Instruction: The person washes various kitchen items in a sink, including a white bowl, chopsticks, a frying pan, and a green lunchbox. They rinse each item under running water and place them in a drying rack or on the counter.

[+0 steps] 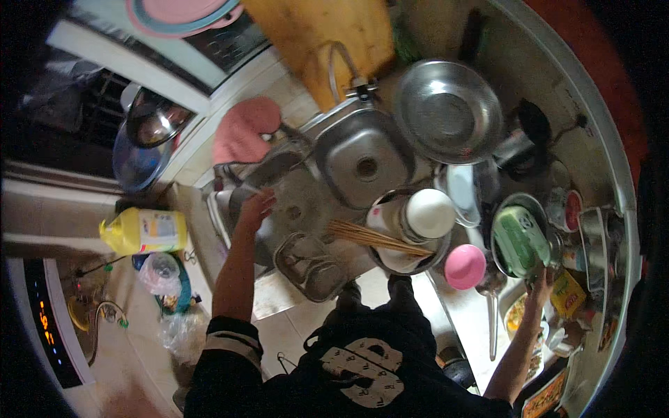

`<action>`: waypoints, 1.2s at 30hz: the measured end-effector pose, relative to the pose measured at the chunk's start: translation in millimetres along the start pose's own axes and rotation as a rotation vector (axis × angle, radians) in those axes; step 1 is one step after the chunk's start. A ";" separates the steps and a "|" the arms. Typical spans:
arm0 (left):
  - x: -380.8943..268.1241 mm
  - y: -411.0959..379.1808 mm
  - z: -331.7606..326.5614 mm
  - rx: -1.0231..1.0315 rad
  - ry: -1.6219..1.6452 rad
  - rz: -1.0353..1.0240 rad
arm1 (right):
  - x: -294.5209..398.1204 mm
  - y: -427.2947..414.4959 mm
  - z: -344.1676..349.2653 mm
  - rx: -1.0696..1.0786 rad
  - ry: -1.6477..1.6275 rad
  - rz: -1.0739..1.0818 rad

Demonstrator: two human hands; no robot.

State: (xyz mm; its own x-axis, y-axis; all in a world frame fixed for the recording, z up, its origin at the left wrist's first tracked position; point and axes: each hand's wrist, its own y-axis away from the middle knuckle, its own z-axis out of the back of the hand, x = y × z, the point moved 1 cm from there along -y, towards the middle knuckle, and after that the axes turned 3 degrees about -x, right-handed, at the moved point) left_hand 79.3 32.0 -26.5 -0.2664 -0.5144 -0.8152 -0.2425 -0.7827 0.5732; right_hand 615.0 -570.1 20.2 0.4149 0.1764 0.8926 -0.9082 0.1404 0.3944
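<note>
Over the left basin of a steel double sink (pixel 366 157) is my left hand (pixel 257 208), fingers spread and nothing visible in it. My right hand (pixel 541 282) is at the lower edge of a metal bowl (pixel 502 209) on the right; a green package (pixel 517 240) lies in that bowl. Whether the fingers grip the rim is hidden. Before me, a steel divided tray (pixel 311 266) rests at the sink's near edge. Beside it stands a pot (pixel 380 198) with a bundle of wooden chopsticks (pixel 366 237) and a white-topped container (pixel 430 214) across or in it.
A large steel basin (pixel 449 112) stands behind the sink, near the faucet (pixel 360 89). A pink bowl (pixel 465 267) and a ladle (pixel 493 324) lie right of the pot. At left are a yellow bottle (pixel 123 230) and a pink cloth (pixel 243 130).
</note>
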 end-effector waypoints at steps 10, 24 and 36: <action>75.7 59.8 -3.8 0.370 -0.640 -0.058 | 8.6 191.3 -93.4 0.710 0.523 0.696; 71.3 80.8 9.3 0.162 -0.387 -0.048 | -179.6 415.5 -407.9 1.606 1.062 1.277; 26.0 26.1 66.0 -0.316 -0.463 -0.088 | -98.1 401.9 -540.1 1.458 0.701 0.424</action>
State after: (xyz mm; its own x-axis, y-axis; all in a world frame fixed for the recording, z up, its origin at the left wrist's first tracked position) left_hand 4.5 21.3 -27.2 -0.6566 -0.2906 -0.6960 -0.0105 -0.9192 0.3938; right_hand 239.4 -4.8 -26.8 -0.2800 0.3907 0.8769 -0.0757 -0.9196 0.3855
